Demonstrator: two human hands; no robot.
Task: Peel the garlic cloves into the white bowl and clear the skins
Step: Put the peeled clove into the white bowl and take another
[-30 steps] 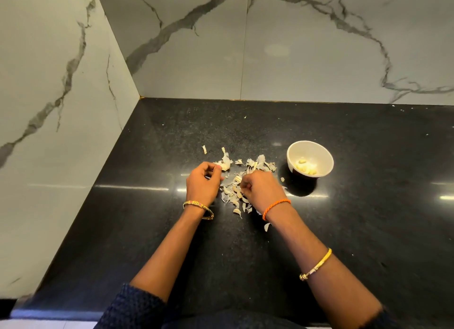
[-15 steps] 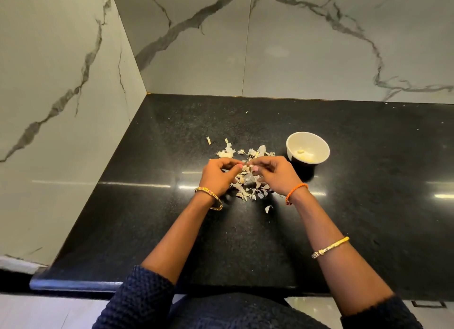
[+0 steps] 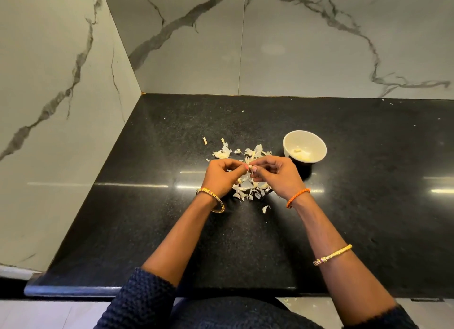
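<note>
My left hand [image 3: 222,177] and my right hand [image 3: 276,176] meet above a heap of pale garlic skins [image 3: 248,189] on the black counter [image 3: 172,230]. Between the fingertips of both hands sits a small garlic clove [image 3: 250,167], pinched from each side. More skins [image 3: 223,152] lie scattered just beyond the hands. The white bowl [image 3: 317,141] stands to the right of the heap with a few peeled cloves [image 3: 301,152] at its bottom.
Marble walls close the counter at the left [image 3: 61,107] and the back [image 3: 294,45]. A single skin flake [image 3: 266,208] lies nearer me. The counter's front edge [image 3: 73,290] runs just before my body.
Both hands have lifted off the skin heap and come together at the fingertips on a clove. The camera has tilted back, showing more of the counter's front edge.
</note>
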